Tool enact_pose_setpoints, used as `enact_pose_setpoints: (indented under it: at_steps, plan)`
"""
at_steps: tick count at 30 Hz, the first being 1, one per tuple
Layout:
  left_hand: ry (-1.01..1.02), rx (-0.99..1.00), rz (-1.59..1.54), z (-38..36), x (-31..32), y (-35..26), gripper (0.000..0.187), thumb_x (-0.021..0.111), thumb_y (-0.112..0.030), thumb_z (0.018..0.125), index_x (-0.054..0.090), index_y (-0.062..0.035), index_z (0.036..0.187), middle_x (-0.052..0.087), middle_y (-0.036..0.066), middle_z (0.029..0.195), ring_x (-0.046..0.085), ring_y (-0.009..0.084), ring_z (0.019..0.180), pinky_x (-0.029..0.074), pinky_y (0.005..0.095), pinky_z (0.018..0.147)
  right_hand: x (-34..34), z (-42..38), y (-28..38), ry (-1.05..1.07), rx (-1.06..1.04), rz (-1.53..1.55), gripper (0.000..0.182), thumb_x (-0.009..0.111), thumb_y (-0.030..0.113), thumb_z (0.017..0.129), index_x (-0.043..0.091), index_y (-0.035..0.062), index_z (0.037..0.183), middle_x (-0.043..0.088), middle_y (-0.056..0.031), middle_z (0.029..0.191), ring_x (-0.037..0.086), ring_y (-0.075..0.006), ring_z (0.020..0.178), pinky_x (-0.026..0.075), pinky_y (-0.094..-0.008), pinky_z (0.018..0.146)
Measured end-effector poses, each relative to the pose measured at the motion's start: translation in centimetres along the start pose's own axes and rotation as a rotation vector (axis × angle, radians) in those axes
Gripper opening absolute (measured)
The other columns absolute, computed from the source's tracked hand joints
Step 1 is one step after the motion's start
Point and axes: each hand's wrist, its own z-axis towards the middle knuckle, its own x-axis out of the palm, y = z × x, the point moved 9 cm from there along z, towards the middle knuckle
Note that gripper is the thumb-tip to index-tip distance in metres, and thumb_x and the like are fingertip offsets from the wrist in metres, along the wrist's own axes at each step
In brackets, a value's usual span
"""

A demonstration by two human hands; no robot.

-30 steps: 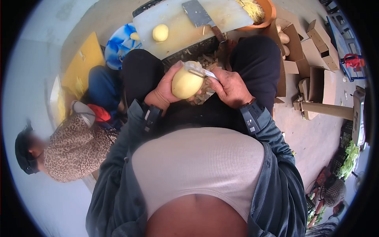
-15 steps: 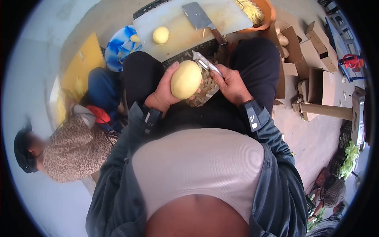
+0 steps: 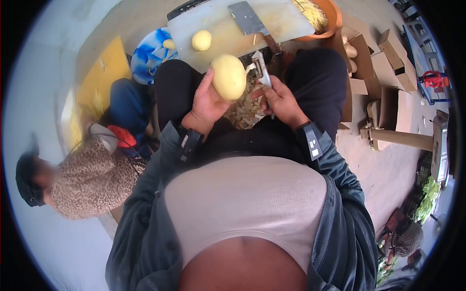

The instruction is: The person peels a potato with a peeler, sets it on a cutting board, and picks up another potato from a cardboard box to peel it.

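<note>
My left hand (image 3: 206, 104) is wrapped around a large peeled potato (image 3: 229, 77), smooth and pale yellow, held up above my lap. In my right hand (image 3: 285, 105) is a metal peeler (image 3: 262, 72), its head just right of the potato. A small pale strip (image 3: 250, 68) shows between the peeler head and the potato; whether the blade touches cannot be made out. Below both hands, a heap of peelings (image 3: 242, 110) lies between my knees. Beyond them, a smaller peeled potato (image 3: 201, 40) rests on the white cutting board (image 3: 216, 19).
A cleaver (image 3: 247, 20) lies on the board, handle towards my right knee. An orange basin (image 3: 334, 19) of yellow shreds stands behind right, and a blue-and-white basin (image 3: 143, 60) left. Potatoes sit in a cardboard box (image 3: 361, 48). A person (image 3: 94, 179) sits at left.
My left hand has raised the potato forward, away from my body. The peeler has turned more upright, and my right-hand fingers have shifted on it.
</note>
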Motion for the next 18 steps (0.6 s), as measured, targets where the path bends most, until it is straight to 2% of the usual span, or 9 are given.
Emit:
enact_pose_setpoints:
  at_steps: [1, 3, 5, 8, 10, 13, 16, 18]
  plan:
    - [0.004, -0.007, 0.002, 0.1, -0.1, 0.2, 0.046, 0.043, -0.038, 0.097, 0.044, -0.0101, 0.133, 0.049, 0.013, 0.134, 0.047, 0.0317, 0.124, 0.041, 0.0441, 0.101, 0.2, 0.1, -0.1, -0.008, -0.002, 0.002, 0.027, 0.042, 0.014, 0.094, 0.046, 0.0027, 0.118, 0.065, -0.0086, 0.089, 0.059, -0.0156, 0.066, 0.049, -0.0302, 0.06]
    - [-0.034, 0.016, 0.058, 0.2, -0.8, 0.4, 0.044, 0.046, -0.033, 0.097, 0.044, -0.0071, 0.132, 0.05, 0.013, 0.133, 0.048, 0.0298, 0.123, 0.039, 0.0434, 0.103, 2.0, 0.1, -1.5, 0.09, 0.097, 0.146, 0.029, 0.042, 0.016, 0.095, 0.044, 0.0037, 0.121, 0.064, -0.0077, 0.096, 0.056, -0.0104, 0.065, 0.048, -0.0264, 0.057]
    - [-0.037, 0.001, 0.083, 0.3, -1.4, 0.7, 0.043, 0.047, -0.03, 0.096, 0.044, -0.0059, 0.132, 0.051, 0.012, 0.132, 0.048, 0.0288, 0.123, 0.039, 0.0438, 0.103, 2.3, 0.0, -2.0, 0.079, 0.185, 0.186, 0.03, 0.044, 0.019, 0.095, 0.045, 0.0028, 0.12, 0.061, -0.009, 0.095, 0.057, -0.0111, 0.064, 0.046, -0.0266, 0.053]
    - [-0.025, -0.016, 0.141, 0.3, -1.3, 0.9, 0.043, 0.049, -0.027, 0.095, 0.045, -0.0044, 0.131, 0.052, 0.013, 0.13, 0.049, 0.0278, 0.122, 0.039, 0.0442, 0.103, 2.5, 0.2, -2.0, 0.08, 0.182, 0.341, 0.032, 0.046, 0.02, 0.095, 0.045, 0.0024, 0.121, 0.059, -0.0082, 0.092, 0.057, -0.011, 0.064, 0.043, -0.0259, 0.049]
    - [-0.014, -0.026, 0.17, 0.1, -1.2, 1.0, 0.043, 0.05, -0.026, 0.094, 0.045, -0.0041, 0.131, 0.053, 0.013, 0.129, 0.05, 0.0279, 0.121, 0.039, 0.0441, 0.103, 1.8, -0.2, -1.2, -0.037, 0.154, 0.369, 0.022, 0.048, 0.017, 0.096, 0.048, 0.0037, 0.113, 0.055, -0.007, 0.078, 0.05, -0.0108, 0.053, 0.034, -0.0211, 0.041]
    - [-0.003, -0.082, 0.203, -0.1, -0.9, 1.5, 0.044, 0.052, -0.027, 0.094, 0.044, -0.0044, 0.131, 0.052, 0.012, 0.13, 0.049, 0.0278, 0.122, 0.038, 0.0444, 0.104, 1.3, -0.5, -0.5, 0.026, 0.104, 0.346, 0.02, 0.049, 0.018, 0.096, 0.049, 0.0042, 0.111, 0.055, -0.0055, 0.08, 0.052, -0.0094, 0.056, 0.032, -0.0201, 0.041]
    - [-0.008, -0.127, 0.285, -0.2, -0.8, 1.5, 0.047, 0.053, -0.029, 0.093, 0.042, -0.0059, 0.133, 0.051, 0.011, 0.13, 0.05, 0.0254, 0.12, 0.041, 0.0412, 0.1, 0.2, -0.2, 0.4, 0.002, 0.04, 0.308, 0.019, 0.051, 0.019, 0.096, 0.051, 0.0049, 0.109, 0.055, -0.0039, 0.082, 0.051, -0.0075, 0.057, 0.03, -0.0187, 0.04]
    - [0.012, -0.159, 0.335, -0.3, -1.1, 1.7, 0.048, 0.057, -0.026, 0.092, 0.04, -0.0076, 0.133, 0.049, 0.009, 0.13, 0.049, 0.0236, 0.119, 0.043, 0.0442, 0.098, -0.2, -0.4, 0.6, -0.016, 0.033, 0.335, 0.02, 0.053, 0.021, 0.094, 0.052, 0.0058, 0.106, 0.055, -0.0024, 0.076, 0.049, -0.0051, 0.057, 0.03, -0.0185, 0.042]
